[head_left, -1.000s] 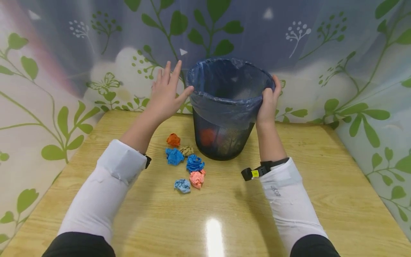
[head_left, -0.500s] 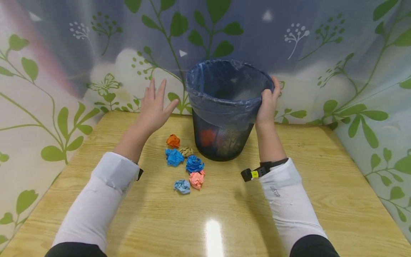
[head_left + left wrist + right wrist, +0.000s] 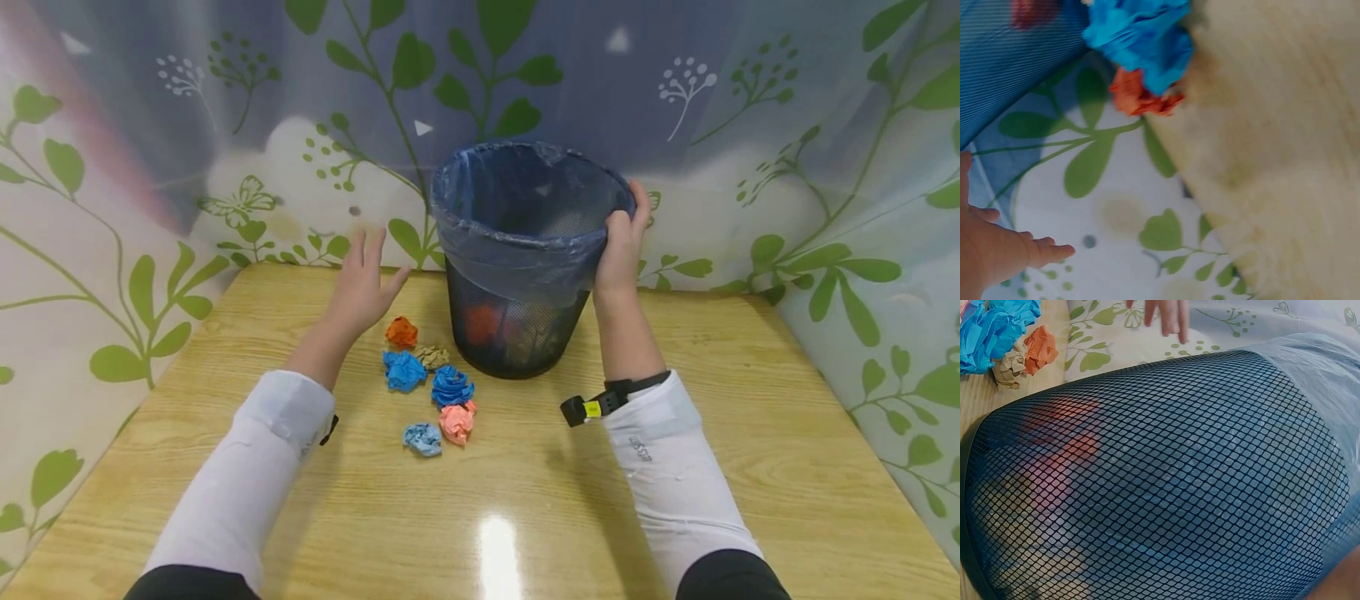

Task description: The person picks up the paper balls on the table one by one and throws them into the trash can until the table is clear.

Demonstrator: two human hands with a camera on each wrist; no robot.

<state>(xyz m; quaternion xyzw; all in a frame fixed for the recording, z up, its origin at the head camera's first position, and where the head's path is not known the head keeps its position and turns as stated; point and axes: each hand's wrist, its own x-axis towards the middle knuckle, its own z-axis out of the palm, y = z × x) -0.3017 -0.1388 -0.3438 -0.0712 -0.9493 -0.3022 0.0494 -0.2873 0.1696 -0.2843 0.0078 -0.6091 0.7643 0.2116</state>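
A black mesh wastebasket with a bluish plastic bag folded over its rim stands at the back of the table. My right hand grips its rim on the right side, thumb toward me. My left hand hovers left of the basket with fingers spread, holding nothing. Crumpled paper balls lie between the left forearm and the basket: an orange one, a tan one, two blue ones, the nearer a darker blue ball, a pink one and a pale blue one.
Through the mesh, reddish and tan paper shows low in the basket. A patterned curtain with green leaves hangs right behind the wooden table. A bright light reflection lies on the tabletop in front.
My left hand has come away from beside the basket's rim, moving left, down and toward me. The right hand keeps its grip on the rim, and the paper balls lie as before.
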